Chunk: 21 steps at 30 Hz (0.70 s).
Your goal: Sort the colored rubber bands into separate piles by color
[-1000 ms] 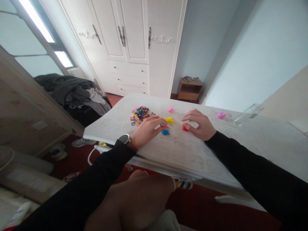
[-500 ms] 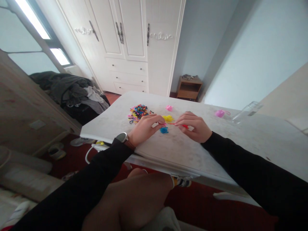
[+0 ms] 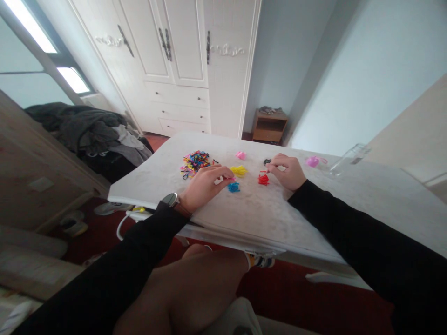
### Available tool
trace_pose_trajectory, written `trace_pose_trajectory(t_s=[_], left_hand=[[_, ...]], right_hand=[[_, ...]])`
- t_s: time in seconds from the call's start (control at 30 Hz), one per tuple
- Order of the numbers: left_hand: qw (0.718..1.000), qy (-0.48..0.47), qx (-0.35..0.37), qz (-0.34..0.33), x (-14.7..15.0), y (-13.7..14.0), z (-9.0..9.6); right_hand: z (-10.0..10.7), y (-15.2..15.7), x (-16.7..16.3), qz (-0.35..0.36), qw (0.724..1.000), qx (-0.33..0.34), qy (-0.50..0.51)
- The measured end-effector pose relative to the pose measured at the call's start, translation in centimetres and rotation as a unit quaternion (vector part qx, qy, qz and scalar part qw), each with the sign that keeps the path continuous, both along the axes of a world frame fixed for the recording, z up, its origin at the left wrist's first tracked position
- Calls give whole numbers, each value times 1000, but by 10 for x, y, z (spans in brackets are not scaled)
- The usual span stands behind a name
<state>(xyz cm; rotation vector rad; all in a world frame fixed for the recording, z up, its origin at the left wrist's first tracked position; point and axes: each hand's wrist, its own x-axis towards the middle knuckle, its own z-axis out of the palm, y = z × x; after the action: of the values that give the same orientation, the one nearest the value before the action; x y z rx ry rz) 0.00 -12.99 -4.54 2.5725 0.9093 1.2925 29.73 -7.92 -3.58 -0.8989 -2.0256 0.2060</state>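
Note:
My left hand (image 3: 206,185) is pinched on a pink rubber band (image 3: 232,178), just above a small blue pile (image 3: 233,187) and beside a yellow pile (image 3: 239,171). A mixed heap of coloured rubber bands (image 3: 196,161) lies beyond my left wrist. My right hand (image 3: 288,171) has its thumb and fingers together, with a thin red rubber band (image 3: 262,171) at the tips. Under it sits the red pile (image 3: 263,179). Black bands (image 3: 267,162) lie by its knuckles, partly covered. A pink pile (image 3: 240,155) is farther back.
The white table (image 3: 223,214) carries a pink pouch-like item (image 3: 313,161) and a clear glass bottle (image 3: 349,159) lying toward the right. A white wardrobe (image 3: 178,65) and a small wooden cabinet (image 3: 270,126) stand behind. Clothes (image 3: 94,132) are heaped at left.
My right hand has moved away from my left, to the right and slightly back, uncovering the red pile and black bands. My left hand stays near the blue pile. The whole view has shifted slightly.

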Motion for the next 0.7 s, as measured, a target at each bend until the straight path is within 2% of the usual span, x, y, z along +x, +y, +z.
trace_pose_trajectory(t_s=[0.2,0.4,0.7], left_hand=[[1000,4,-10,3,0,-2,2],[1000,8,-19,10,0,-1,0],[1000,10,-26,15,0,-3,2]], right_hand=[[4,-4,-2,14,999,-6,-43],[5,-6,0,-2,997,-4,-80],[4,-7,2,4,997,-17,-77]])
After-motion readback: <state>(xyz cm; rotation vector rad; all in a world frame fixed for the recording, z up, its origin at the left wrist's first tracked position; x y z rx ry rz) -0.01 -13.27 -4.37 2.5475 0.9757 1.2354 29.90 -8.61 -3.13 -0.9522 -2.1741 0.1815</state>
